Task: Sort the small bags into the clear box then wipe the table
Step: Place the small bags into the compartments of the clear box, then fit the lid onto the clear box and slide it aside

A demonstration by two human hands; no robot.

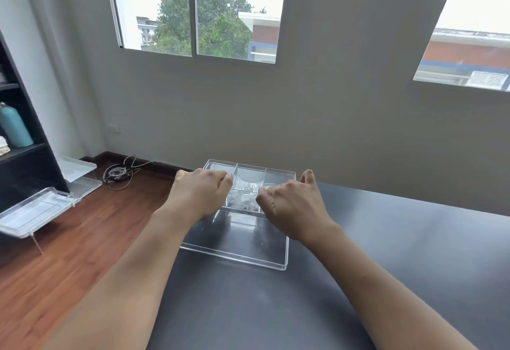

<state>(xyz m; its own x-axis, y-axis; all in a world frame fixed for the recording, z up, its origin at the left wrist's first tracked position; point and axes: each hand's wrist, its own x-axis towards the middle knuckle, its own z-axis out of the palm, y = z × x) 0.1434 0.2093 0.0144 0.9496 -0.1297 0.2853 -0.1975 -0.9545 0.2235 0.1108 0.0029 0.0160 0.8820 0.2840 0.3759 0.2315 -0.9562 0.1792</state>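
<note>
Dark table [386, 253] bears a clear box [234, 250]; wooden floor [82, 239] beside.

At the frame's centre, both hands, left hand [202, 193] and right hand [292, 206], pinch a small clear bag [245, 191] over the middle compartments of the clear box [234, 255] on the dark tabletop [400, 253].

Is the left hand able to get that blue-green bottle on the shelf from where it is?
Probably not. The left hand is busy over the clear box on the table, pinching a small bag together with the right hand. The bottle stands far off on the black shelf, across open floor.
</note>
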